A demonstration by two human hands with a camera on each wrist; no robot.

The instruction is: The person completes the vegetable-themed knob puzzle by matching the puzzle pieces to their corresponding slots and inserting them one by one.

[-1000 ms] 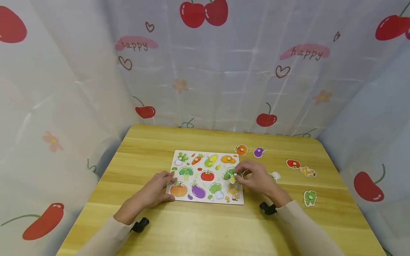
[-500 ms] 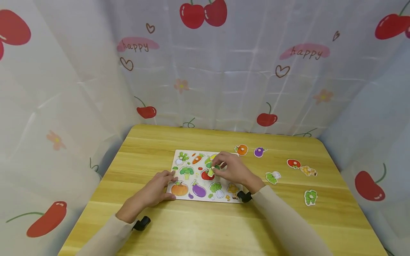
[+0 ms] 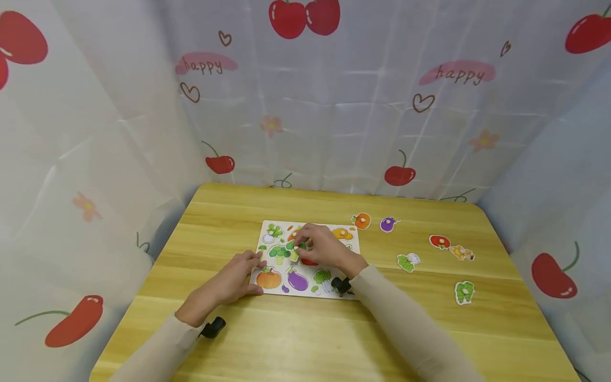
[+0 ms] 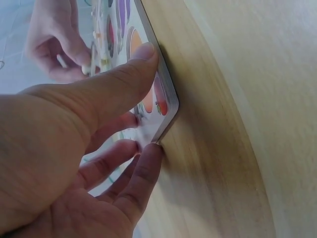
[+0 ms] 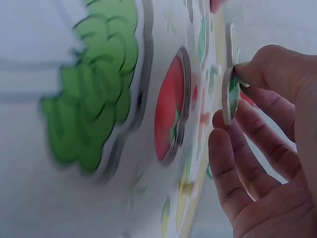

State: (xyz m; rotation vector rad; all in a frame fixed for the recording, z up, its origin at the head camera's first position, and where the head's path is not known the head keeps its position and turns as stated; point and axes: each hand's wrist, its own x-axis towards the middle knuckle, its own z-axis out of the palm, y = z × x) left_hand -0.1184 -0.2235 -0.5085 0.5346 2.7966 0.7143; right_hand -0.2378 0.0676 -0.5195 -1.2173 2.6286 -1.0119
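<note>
A vegetable peg puzzle board point(image 3: 277, 292) lies on the table, printed with a pumpkin, eggplant, tomato and others. My right hand point(image 3: 323, 247) pinches a broccoli puzzle piece point(image 5: 234, 94) by its small peg, just above the board. In the head view that piece is just right of the printed broccoli shape point(image 3: 277, 253). The right wrist view shows the piece on edge, apart from the board. At the board's near left corner rests my left hand point(image 3: 238, 273). Its thumb point(image 4: 133, 69) presses the near edge, and its fairly straight fingers touch the left side.
Right of the board lie loose pieces: an orange pumpkin point(image 3: 364, 221), an eggplant point(image 3: 387, 225), a bok choy point(image 3: 407, 262), a tomato point(image 3: 438, 242), a yellow mushroom piece point(image 3: 461, 253) and a green leafy piece point(image 3: 464, 292). A printed curtain point(image 3: 324, 132) hangs behind the table.
My right hand has carried the broccoli piece leftward across the board, from its right side to beside the printed broccoli. My left hand has stayed at the corner.
</note>
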